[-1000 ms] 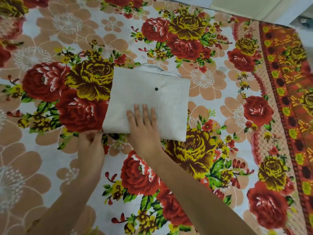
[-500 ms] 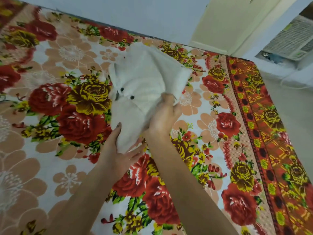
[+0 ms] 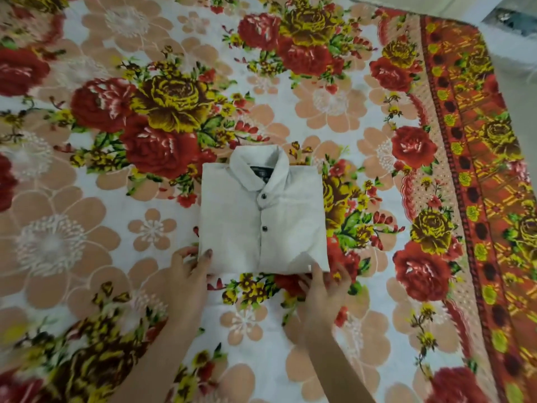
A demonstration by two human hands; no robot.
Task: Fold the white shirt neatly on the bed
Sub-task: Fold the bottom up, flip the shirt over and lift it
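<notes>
Finishing looks like the step in hand: the white button-front cotton shirt [image 3: 263,216], folded into a compact rectangle with collar up, lies flat on the floral red-and-yellow bedsheet [image 3: 334,106], just ahead of both hands. The left hand [image 3: 190,274] and right hand [image 3: 322,286] rest fingers spread at its near corners, thumbs on the cloth, gripping nothing. Judging by this, only squaring the near edge and letting go remains.

We see the white shirt [image 3: 263,216] folded into a neat rectangle, collar up and dark buttons showing, lying flat on the bed [image 3: 334,103] just left of its red border.
</notes>
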